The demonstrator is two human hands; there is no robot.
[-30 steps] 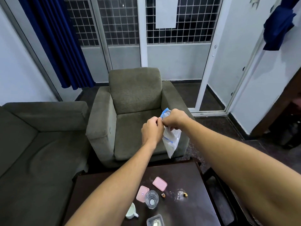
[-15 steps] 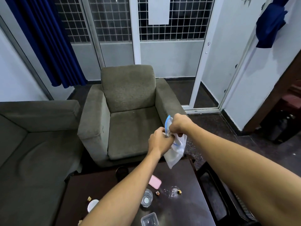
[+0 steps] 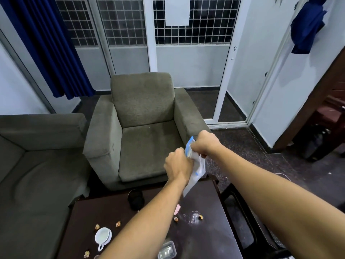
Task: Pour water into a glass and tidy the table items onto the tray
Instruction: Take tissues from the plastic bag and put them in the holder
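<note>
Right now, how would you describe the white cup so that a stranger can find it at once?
Start at the dark brown table in front of the grey armchair. On its left side, near the camera, stands the white cup. It is the only white thing there and has a handle; its neighbours are small tan scraps.

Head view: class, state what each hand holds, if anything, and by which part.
Both the left hand and the right hand grip one clear plastic bag at its blue-striped top edge; the rest hangs loose.
</note>
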